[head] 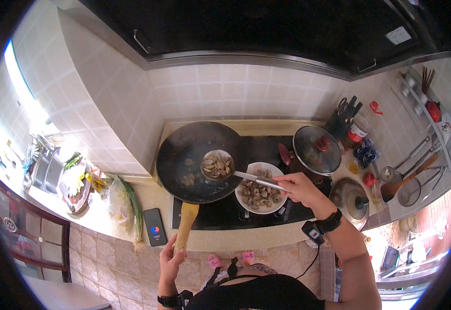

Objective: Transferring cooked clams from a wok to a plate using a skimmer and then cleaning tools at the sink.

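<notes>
My left hand [172, 257] grips the wooden handle [187, 224] of a large dark wok [206, 135] at the stove's left. In my right hand [301, 189] is the metal handle of a skimmer ladle [258, 179]. The ladle's bowl, full of clams in their shells [216, 166], is over the wok. A little liquid and a few pale bits show in the wok's bottom. Right beside the wok, partly under the ladle's handle, a white bowl [242, 198] holds many more clams.
A lidded pot [317, 149] stands at the back right of the black cooktop [217, 217], with another lidded pan [349, 203] on the right counter. A knife block [339, 122] is behind them. A phone [155, 227] and green onions [134, 205] lie left. Utensils hang on the right wall.
</notes>
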